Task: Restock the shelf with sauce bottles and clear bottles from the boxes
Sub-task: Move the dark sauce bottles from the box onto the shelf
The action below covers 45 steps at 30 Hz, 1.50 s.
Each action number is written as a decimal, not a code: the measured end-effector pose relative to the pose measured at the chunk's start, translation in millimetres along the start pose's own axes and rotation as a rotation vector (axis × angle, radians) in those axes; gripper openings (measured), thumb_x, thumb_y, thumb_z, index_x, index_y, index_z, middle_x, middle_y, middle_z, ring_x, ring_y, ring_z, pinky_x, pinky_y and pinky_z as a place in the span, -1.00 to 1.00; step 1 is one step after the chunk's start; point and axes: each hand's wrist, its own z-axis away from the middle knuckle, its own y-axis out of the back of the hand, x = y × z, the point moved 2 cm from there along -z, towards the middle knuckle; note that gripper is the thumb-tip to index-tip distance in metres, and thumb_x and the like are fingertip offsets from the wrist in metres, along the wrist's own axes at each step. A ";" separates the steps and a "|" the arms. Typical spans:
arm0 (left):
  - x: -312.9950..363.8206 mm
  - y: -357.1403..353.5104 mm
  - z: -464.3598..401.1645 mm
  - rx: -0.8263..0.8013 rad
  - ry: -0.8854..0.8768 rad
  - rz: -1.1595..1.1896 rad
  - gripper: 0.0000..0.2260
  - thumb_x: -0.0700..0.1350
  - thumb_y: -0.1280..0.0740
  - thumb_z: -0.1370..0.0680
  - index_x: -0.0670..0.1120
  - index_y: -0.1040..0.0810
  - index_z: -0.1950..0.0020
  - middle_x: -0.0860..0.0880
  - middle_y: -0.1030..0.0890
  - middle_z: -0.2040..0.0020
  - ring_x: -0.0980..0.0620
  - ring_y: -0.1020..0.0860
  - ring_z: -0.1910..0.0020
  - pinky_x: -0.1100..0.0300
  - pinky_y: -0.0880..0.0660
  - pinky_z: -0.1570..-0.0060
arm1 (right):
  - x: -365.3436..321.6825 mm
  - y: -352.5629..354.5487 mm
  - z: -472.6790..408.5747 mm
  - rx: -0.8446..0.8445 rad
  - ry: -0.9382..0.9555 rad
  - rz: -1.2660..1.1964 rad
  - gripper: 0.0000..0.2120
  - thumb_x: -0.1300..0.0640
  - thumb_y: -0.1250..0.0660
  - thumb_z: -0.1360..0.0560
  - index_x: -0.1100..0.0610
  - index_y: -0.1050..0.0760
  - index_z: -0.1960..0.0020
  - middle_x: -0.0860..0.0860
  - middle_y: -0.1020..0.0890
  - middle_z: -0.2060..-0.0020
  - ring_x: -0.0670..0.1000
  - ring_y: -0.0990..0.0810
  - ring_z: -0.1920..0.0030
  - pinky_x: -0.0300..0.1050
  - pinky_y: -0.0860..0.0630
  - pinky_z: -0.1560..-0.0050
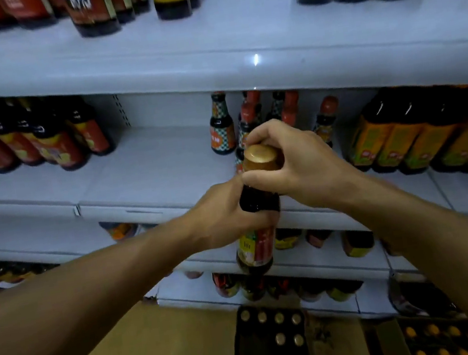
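Dark glass under both my hands: one sauce bottle (256, 222), upright, held in front of the white shelf (149, 187). My left hand (226, 215) wraps the shoulder and upper body of it, fingers curled round. My right hand (294, 162) pinches the gold cap (260, 157) from above, thumb on the near side, fingers over the far side.

Below the grip, on the wood-toned floor, an open dark box (271, 342) shows six gold caps: four in a row, two behind them toward me. Right of that, low, a second box (439, 341) with orange caps; blurred, so no count.

Just beyond the grip, on the middle tier, small checker-labelled bottles (220, 127) with red tops stand in a loose cluster; I count about five, some hidden by my hand. Left of the grip, well apart, a group of red-and-yellow labelled bottles (54, 143). Right of it, four large orange-labelled bottles (420, 131).

Above the grip, the top tier carries more dark bottles, cut off by the frame edge.
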 end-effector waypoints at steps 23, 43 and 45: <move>209.9 115.5 -50.0 0.032 -0.266 0.016 -0.64 0.19 -0.38 -0.39 0.12 -0.48 -0.13 0.10 -0.66 0.02 0.13 -0.65 0.05 0.05 -0.65 0.09 | -113.2 196.9 -43.5 0.452 0.110 -0.186 -0.52 -0.22 -0.46 -0.32 0.03 -0.52 -0.11 -0.04 -0.66 0.09 -0.04 -0.66 0.07 0.00 -0.64 0.06; 302.9 94.6 -216.1 0.077 -0.316 0.263 -0.60 0.19 -0.31 -0.54 0.08 -0.40 -0.33 0.05 -0.68 -0.09 0.03 -0.67 -0.04 -0.10 -0.59 -0.01 | -40.8 378.9 -101.6 0.612 0.160 -0.086 -0.61 -0.15 -0.44 -0.43 0.11 -0.55 -0.08 0.01 -0.65 0.10 -0.02 -0.65 0.09 0.01 -0.62 0.01; 297.9 82.5 -229.5 0.060 -0.295 0.307 -0.60 0.12 -0.34 -0.54 0.10 -0.39 -0.35 0.06 -0.68 -0.10 0.03 -0.67 -0.06 -0.05 -0.55 -0.05 | -24.1 387.0 -106.9 0.608 0.152 -0.094 -0.63 -0.14 -0.45 -0.42 0.10 -0.55 -0.06 0.01 -0.65 0.12 -0.04 -0.65 0.12 -0.05 -0.62 0.06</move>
